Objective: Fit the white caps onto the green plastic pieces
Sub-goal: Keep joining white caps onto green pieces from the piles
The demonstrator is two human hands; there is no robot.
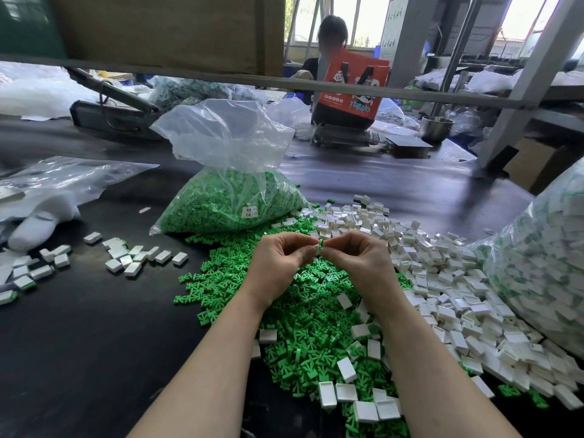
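Setting: dark matte worktop in a workshop.
Left hand: fingertips pinched on a small white rectangular plastic cap, mid-worktop.
Right hand: pinching a tiny green pronged plastic piece, touching the cap.
Handling: likely light, rigid, slippery; grip by the edges.
Writing: orange bag near the far edge reads "TREND"; label on the clear bag of green pieces is illegible.

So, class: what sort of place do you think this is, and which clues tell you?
Probably a small factory assembly bench. Clues: loose heaps of green pieces and white caps, a bulk bag of green parts, and another worker across the table.
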